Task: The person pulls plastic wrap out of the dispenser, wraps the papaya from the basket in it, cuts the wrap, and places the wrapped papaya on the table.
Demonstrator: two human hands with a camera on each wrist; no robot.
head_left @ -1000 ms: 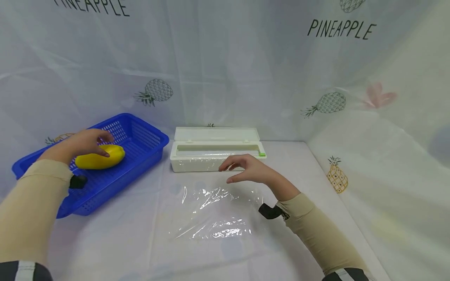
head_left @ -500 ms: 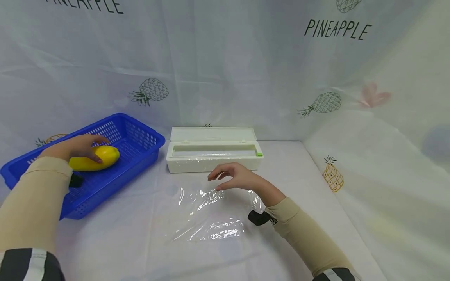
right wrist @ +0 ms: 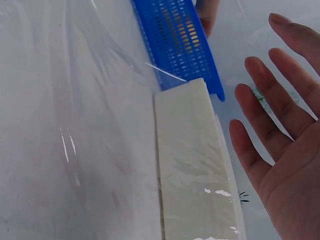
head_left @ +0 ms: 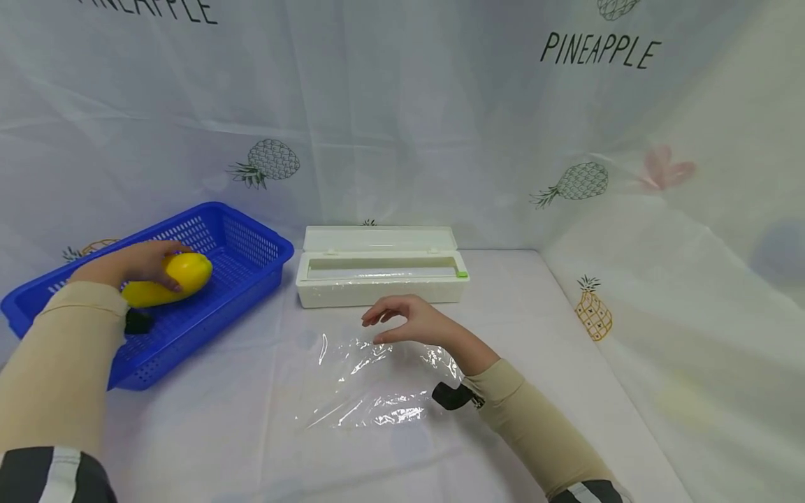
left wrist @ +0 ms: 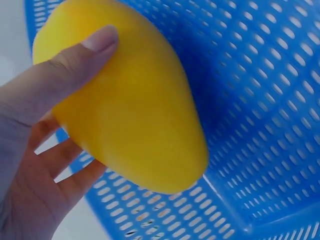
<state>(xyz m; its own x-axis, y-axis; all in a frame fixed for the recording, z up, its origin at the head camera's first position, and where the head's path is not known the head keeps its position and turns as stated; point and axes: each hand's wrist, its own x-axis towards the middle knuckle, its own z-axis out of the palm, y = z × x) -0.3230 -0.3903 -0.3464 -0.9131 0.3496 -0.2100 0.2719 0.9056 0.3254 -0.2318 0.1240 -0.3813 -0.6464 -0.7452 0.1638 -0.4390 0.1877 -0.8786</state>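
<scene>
My left hand [head_left: 141, 264] reaches into the blue basket [head_left: 251, 283] and grips a yellow mango [left wrist: 135, 110]. In the left wrist view the thumb lies across the mango's top, and the other fingers go underneath it. One end of the mango [head_left: 189, 270] is tipped up inside the basket. A sheet of clear plastic wrap [head_left: 396, 409] is spread over the table. Above it hovers my right hand [head_left: 411, 321], holding nothing, its fingers spread and loosely bent in the right wrist view [right wrist: 285, 130]. Behind that hand stands a white wrap dispenser [head_left: 377, 293] with its lid raised.
A small green piece [head_left: 462, 274] sits at the dispenser's right end. The wrap runs from the dispenser's front toward me. White cloth with pineapple prints [head_left: 273, 159] hangs behind and at the right, and a white cover [head_left: 207, 447] lies over the table.
My left hand has closed around the mango, and the mango's right end has tilted upward. My right hand has drifted left and toward me above the plastic wrap.
</scene>
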